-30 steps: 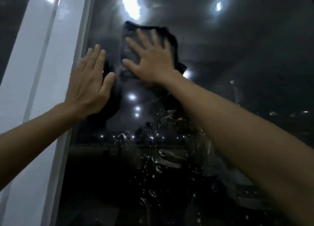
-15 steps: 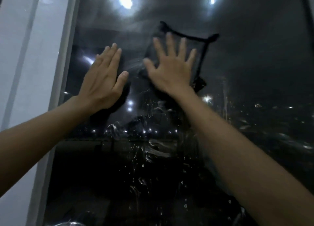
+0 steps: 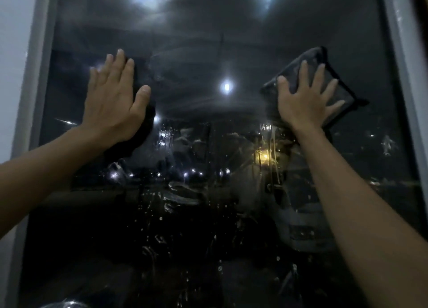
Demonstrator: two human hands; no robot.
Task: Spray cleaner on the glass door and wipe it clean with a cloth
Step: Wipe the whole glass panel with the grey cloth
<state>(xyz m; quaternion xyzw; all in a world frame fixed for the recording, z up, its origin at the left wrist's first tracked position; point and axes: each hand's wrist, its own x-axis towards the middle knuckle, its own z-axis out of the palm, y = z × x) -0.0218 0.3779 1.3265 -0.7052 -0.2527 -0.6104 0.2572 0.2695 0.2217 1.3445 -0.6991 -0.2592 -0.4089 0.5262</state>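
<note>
A dark glass door (image 3: pixel 208 53) fills the view, with night lights and reflections showing in it. My right hand (image 3: pixel 305 101) presses a dark grey cloth (image 3: pixel 310 60) flat against the pane at the upper right, fingers spread over it. My left hand (image 3: pixel 113 99) lies flat on the glass at the left, palm down, with nothing under it. Droplets and wet streaks (image 3: pixel 176 201) cover the lower half of the pane. No spray bottle is in view.
A grey door frame (image 3: pixel 34 76) runs down the left side beside a pale wall (image 3: pixel 11 53). Another frame post (image 3: pixel 403 64) stands at the right edge, close to the cloth.
My right hand has slid the cloth to the right across the glass, from beside my left hand towards the right frame. The left hand has stayed pressed on the pane.
</note>
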